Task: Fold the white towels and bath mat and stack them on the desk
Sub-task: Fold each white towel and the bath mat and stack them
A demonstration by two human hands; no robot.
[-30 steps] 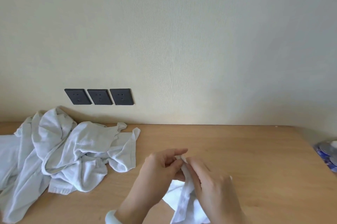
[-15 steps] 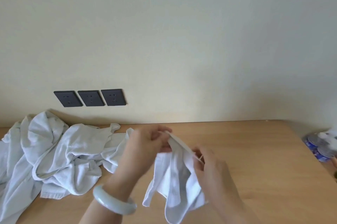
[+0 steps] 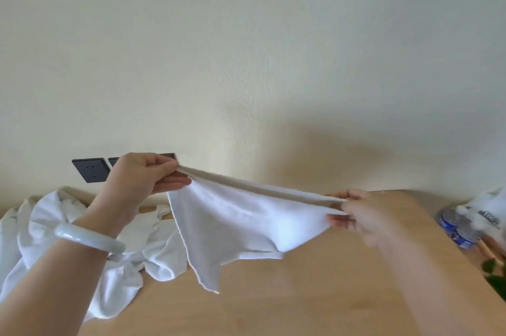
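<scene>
A small white towel hangs stretched in the air above the wooden desk. My left hand pinches one top corner of it, up near the wall. My right hand pinches the other top corner, lower and to the right. The towel's top edge runs taut between the two hands and the rest droops to a point over the desk. A crumpled heap of white towels lies on the desk's left side, partly behind my left forearm.
Dark wall sockets sit on the cream wall behind my left hand. Blue-topped bottles in plastic wrap stand past the desk's right edge, with green leaves below them. A pale bangle circles my left wrist.
Both hands rose from the desk and drew apart, pulling the bunched small towel open and taut in the air. The view tilted upward.
</scene>
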